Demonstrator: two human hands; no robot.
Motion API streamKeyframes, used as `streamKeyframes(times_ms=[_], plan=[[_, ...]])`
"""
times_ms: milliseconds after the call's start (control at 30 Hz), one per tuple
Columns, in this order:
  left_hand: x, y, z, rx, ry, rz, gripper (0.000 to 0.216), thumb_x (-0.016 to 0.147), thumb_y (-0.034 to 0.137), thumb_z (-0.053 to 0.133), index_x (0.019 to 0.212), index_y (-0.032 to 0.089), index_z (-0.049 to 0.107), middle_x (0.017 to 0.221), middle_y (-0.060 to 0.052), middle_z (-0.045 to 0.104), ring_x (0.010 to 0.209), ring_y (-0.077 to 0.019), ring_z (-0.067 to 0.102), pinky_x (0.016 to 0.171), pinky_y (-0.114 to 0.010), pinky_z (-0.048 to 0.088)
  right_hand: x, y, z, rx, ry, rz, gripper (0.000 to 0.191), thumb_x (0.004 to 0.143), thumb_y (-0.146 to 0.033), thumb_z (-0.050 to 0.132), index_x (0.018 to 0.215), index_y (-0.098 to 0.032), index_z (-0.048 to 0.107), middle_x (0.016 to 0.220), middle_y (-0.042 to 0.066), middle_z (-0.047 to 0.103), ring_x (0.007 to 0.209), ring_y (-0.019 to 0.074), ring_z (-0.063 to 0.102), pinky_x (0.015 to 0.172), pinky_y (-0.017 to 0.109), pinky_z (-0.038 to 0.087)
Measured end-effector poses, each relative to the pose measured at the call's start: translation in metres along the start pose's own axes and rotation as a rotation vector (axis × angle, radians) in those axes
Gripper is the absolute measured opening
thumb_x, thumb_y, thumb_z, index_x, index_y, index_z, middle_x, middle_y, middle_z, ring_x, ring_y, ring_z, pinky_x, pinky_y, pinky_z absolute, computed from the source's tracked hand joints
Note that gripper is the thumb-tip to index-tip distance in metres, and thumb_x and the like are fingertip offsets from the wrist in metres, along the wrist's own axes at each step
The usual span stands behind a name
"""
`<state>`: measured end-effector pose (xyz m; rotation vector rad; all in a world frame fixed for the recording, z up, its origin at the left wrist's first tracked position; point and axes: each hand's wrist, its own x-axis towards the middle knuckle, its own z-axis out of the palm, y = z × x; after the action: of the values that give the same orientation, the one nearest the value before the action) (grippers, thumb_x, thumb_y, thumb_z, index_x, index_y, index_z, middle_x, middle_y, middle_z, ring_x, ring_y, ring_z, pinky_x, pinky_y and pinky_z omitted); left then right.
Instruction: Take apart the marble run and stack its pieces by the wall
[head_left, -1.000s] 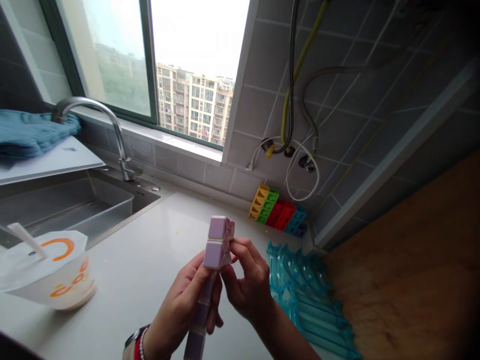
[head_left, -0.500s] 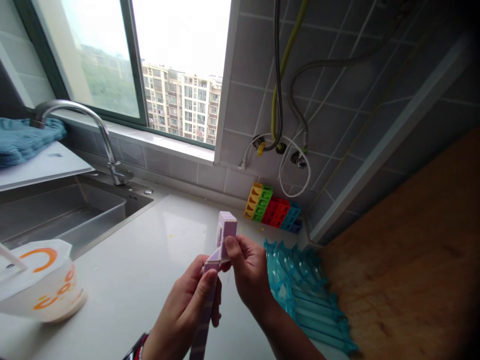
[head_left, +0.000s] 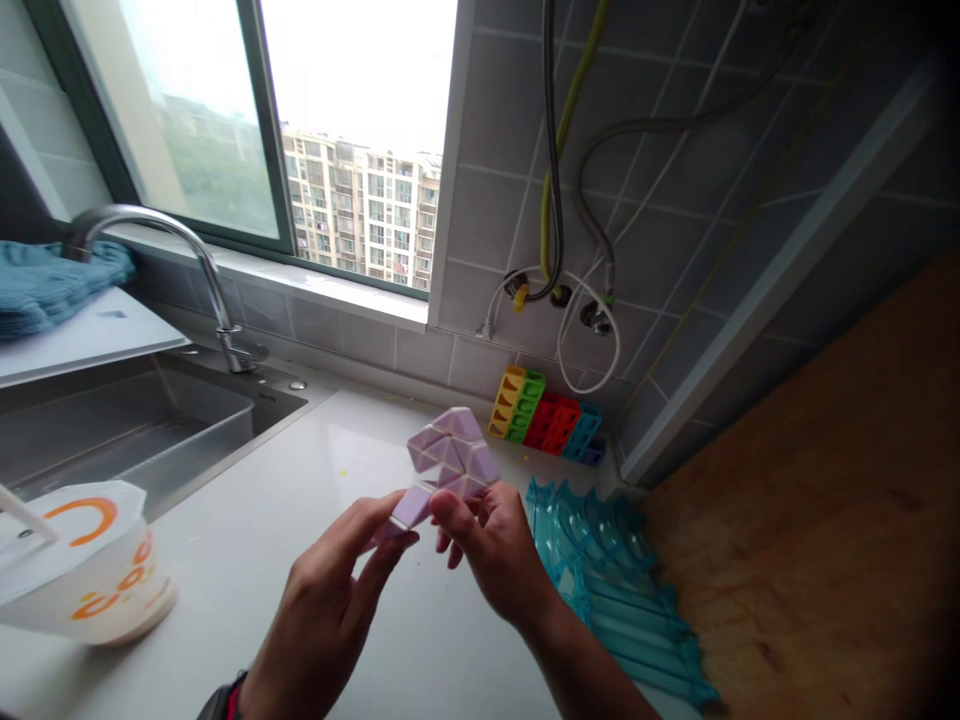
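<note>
A lilac twisty snake puzzle [head_left: 454,450] with whitish edges on its wedge segments is held up above the white counter. Part of it is folded into a compact faceted cluster. My left hand [head_left: 330,575] pinches the lower left end between thumb and fingers. On the other side, my right hand [head_left: 495,550] grips the cluster from below right, its thumb pressed on the near face. The fingers hide some of the segments.
At the left stand a lidded drink cup [head_left: 97,570] with a straw and a sink [head_left: 277,410] with a curved faucet [head_left: 202,260]. Coloured plastic blocks [head_left: 551,420] line the wall. Translucent teal plastic trays [head_left: 637,620] lie right of my right hand.
The snake puzzle has been turned from a long, edge-on strip hanging downward to a faceted cluster facing me. My left hand has shifted left and rotated; my right hand stays near its place.
</note>
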<state>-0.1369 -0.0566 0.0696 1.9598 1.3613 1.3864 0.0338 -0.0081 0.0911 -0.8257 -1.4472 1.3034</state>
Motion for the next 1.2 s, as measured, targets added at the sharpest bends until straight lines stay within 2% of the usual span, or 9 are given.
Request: streamKeyframes(times_ms=[133, 367, 433, 600, 667, 833, 1000, 1100, 1200], plan=[[0.002, -0.004, -0.003, 0.151, -0.028, 0.132, 0.032, 0.101, 0.024, 0.056, 0.132, 0.031, 0.06, 0.122, -0.006, 0.065, 0.108, -0.0206, 0.064, 0.09, -0.032, 0.052, -0.002, -0.006, 0.0, -0.123, 0.026, -0.085, 0.036, 0.096, -0.045, 0.063, 0.076, -0.016, 0.065, 0.057, -0.004, 0.052, 0.052, 0.0088, 0.05, 0.05, 0.02, 0.04], [0.002, -0.006, 0.001, 0.179, -0.016, 0.158, 0.029, 0.102, 0.022, 0.053, 0.129, 0.029, 0.059, 0.109, -0.004, 0.068, 0.097, -0.0204, 0.065, 0.08, -0.032, 0.051, 0.001, 0.0, -0.001, -0.209, 0.055, -0.128, 0.043, 0.098, -0.046, 0.06, 0.066, -0.018, 0.057, 0.054, -0.004, 0.05, 0.051, 0.0091, 0.05, 0.051, 0.021, 0.04], [0.004, -0.006, 0.001, 0.218, 0.008, 0.188, 0.03, 0.101, 0.021, 0.055, 0.13, 0.029, 0.06, 0.111, -0.004, 0.069, 0.099, -0.0208, 0.064, 0.082, -0.033, 0.05, 0.002, 0.005, -0.001, -0.179, 0.062, -0.088, 0.043, 0.096, -0.049, 0.062, 0.068, -0.017, 0.06, 0.055, -0.004, 0.051, 0.05, 0.0087, 0.05, 0.049, 0.021, 0.039], [0.009, -0.014, 0.0, 0.391, 0.127, 0.302, 0.036, 0.094, 0.021, 0.068, 0.129, 0.031, 0.067, 0.11, -0.004, 0.071, 0.1, -0.0229, 0.063, 0.089, -0.039, 0.047, 0.007, 0.021, -0.002, 0.046, 0.017, 0.193, 0.042, 0.089, -0.059, 0.067, 0.081, -0.018, 0.065, 0.063, -0.002, 0.061, 0.044, 0.0082, 0.051, 0.037, 0.018, 0.03], [0.009, -0.017, 0.0, 0.403, 0.145, 0.334, 0.037, 0.093, 0.019, 0.071, 0.128, 0.031, 0.068, 0.109, -0.004, 0.072, 0.1, -0.0229, 0.063, 0.09, -0.039, 0.047, 0.008, 0.027, -0.002, 0.075, -0.028, 0.222, 0.042, 0.089, -0.059, 0.068, 0.08, -0.018, 0.064, 0.06, -0.003, 0.059, 0.043, 0.0075, 0.049, 0.037, 0.017, 0.029], [0.007, -0.016, 0.001, 0.341, 0.113, 0.344, 0.041, 0.092, 0.017, 0.071, 0.13, 0.03, 0.066, 0.109, -0.004, 0.074, 0.097, -0.022, 0.064, 0.087, -0.039, 0.048, 0.007, 0.041, -0.006, 0.059, -0.05, 0.117, 0.038, 0.09, -0.051, 0.071, 0.073, -0.018, 0.066, 0.051, -0.004, 0.055, 0.042, 0.007, 0.045, 0.041, 0.02, 0.032], [0.008, -0.008, 0.001, 0.225, 0.053, 0.346, 0.04, 0.093, 0.02, 0.071, 0.131, 0.028, 0.064, 0.107, -0.003, 0.075, 0.092, -0.02, 0.065, 0.083, -0.036, 0.05, 0.005, 0.049, -0.01, 0.201, -0.115, 0.082, 0.042, 0.094, -0.05, 0.066, 0.066, -0.018, 0.062, 0.051, -0.003, 0.053, 0.047, 0.0096, 0.05, 0.046, 0.021, 0.036], [0.007, -0.005, 0.001, 0.175, 0.001, 0.316, 0.033, 0.095, 0.022, 0.068, 0.128, 0.026, 0.066, 0.107, -0.005, 0.075, 0.092, -0.0198, 0.065, 0.083, -0.036, 0.051, 0.004, 0.048, -0.009, 0.193, -0.15, 0.019, 0.04, 0.097, -0.047, 0.062, 0.068, -0.019, 0.063, 0.05, -0.004, 0.051, 0.048, 0.0106, 0.051, 0.046, 0.022, 0.038], [0.005, -0.004, 0.0, 0.142, 0.003, 0.259, 0.022, 0.096, 0.024, 0.067, 0.118, 0.022, 0.069, 0.103, -0.006, 0.075, 0.091, -0.0203, 0.065, 0.082, -0.035, 0.053, 0.003, 0.042, -0.007, 0.141, -0.125, -0.005, 0.045, 0.097, -0.048, 0.06, 0.063, -0.02, 0.057, 0.05, -0.004, 0.047, 0.048, 0.0109, 0.05, 0.048, 0.023, 0.041]])
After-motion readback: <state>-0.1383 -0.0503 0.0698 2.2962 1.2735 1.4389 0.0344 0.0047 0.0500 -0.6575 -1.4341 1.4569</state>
